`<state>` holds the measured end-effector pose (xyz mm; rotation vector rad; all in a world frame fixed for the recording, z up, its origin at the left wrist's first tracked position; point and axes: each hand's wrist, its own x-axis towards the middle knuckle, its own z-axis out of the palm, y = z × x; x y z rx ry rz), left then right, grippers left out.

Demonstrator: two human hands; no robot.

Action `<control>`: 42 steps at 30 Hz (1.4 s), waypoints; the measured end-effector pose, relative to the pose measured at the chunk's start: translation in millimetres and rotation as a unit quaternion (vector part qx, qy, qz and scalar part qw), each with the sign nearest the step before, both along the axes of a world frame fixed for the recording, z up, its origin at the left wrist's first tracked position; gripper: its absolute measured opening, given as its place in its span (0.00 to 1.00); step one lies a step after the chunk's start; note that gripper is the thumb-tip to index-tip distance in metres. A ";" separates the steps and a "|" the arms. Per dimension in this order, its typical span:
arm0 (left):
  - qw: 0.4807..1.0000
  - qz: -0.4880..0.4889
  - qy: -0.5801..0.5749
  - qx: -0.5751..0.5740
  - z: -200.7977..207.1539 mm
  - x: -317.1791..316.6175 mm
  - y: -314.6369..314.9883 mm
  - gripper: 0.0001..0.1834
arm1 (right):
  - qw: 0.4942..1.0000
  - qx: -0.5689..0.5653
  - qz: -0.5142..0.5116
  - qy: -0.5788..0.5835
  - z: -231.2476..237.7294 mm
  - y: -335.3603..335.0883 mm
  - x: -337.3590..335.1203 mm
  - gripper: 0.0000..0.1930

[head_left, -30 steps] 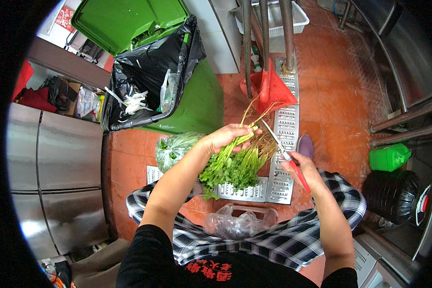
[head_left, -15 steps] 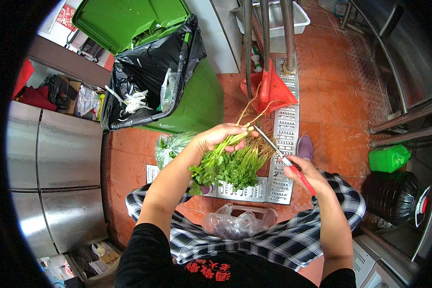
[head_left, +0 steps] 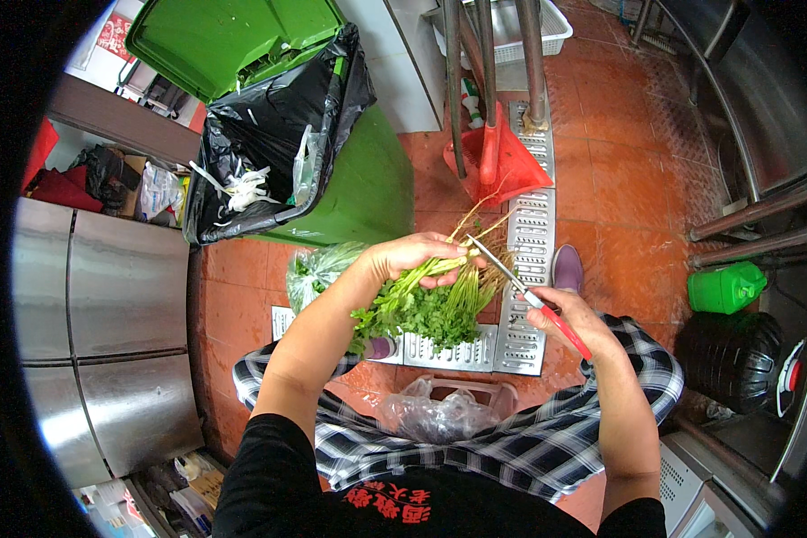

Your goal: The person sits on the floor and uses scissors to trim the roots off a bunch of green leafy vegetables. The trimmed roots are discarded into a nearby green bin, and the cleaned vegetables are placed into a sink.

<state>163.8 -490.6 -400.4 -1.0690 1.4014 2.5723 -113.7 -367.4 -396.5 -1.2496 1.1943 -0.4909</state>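
Note:
My left hand (head_left: 419, 257) is closed round a small bunch of coriander (head_left: 410, 285), its pale stem bases and long thin roots pointing away from me. In my right hand (head_left: 572, 321) is a pair of scissors (head_left: 548, 313) with red handles. The blade tips lie at the stem bases, beside my left fingertips. Whether the blades are parted there is too small to tell. Below my hands, a heap of coriander (head_left: 457, 314) with roots attached lies over the metal drain grating (head_left: 518, 345). My left hand and the held leaves hide part of this heap.
A green bin (head_left: 381, 179) with a black liner stands open at the far left. A red dustpan (head_left: 511, 166) lies ahead by metal pipes. Near the bin sits a clear bag of greens (head_left: 312, 273). Clear plastic (head_left: 439, 417) lies between my knees. A green jug (head_left: 726, 287) stands at right.
The scissors have moved slightly left, their tips now across the stem bases near my left fingers. My left hand keeps its hold, and the whole view has shifted a little.

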 end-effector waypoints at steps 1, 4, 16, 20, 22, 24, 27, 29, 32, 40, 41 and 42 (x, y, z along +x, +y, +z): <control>1.000 -0.003 -0.005 0.001 0.7 -0.8 0.2 0.22 | 1.000 -0.005 0.000 0.003 -2.2 0.1 0.2 0.31; 1.000 -0.002 0.003 0.004 -2.1 -6.1 1.4 0.21 | 1.000 0.016 -0.024 -0.009 -16.0 3.8 5.8 0.29; 0.828 0.011 -0.304 -0.471 -26.7 -21.1 2.9 0.19 | 0.998 0.015 -0.037 0.050 5.9 6.3 18.9 0.32; 0.832 -0.010 -0.329 -0.447 -9.2 -36.1 8.1 0.20 | 0.998 0.034 -0.050 0.012 -1.8 7.1 15.9 0.32; 0.835 -0.038 -0.323 -0.444 -8.4 -39.0 7.9 0.20 | 0.999 0.019 -0.042 0.019 -3.2 7.0 13.2 0.32; 0.829 -0.042 -0.320 -0.457 -5.0 -43.0 9.6 0.21 | 0.998 0.023 -0.052 -0.004 -4.9 7.9 11.6 0.31; 0.828 -0.048 -0.314 -0.462 -3.6 -49.1 10.6 0.22 | 0.998 0.018 -0.053 -0.005 -9.4 9.7 6.6 0.30; 0.837 -0.052 -0.301 -0.454 -3.2 -50.3 10.0 0.23 | 0.997 0.045 -0.055 0.001 -5.8 8.7 4.6 0.29; 0.850 -0.068 -0.260 -0.453 -6.6 -41.6 9.7 0.24 | 0.991 0.086 -0.097 0.017 -1.2 8.2 5.9 0.29; 0.526 -0.204 -0.308 -0.766 38.5 -63.6 4.2 0.11 | 0.932 -0.079 -0.355 0.006 -80.0 -19.9 -5.5 0.20; 0.497 -0.204 -0.303 -0.787 63.2 -77.0 8.3 0.11 | 0.925 -0.067 -0.370 -0.055 -71.0 -20.8 -0.7 0.18; 0.463 -0.209 -0.297 -0.809 90.4 -87.6 14.4 0.11 | 0.914 -0.057 -0.384 -0.121 -60.7 -19.9 6.9 0.17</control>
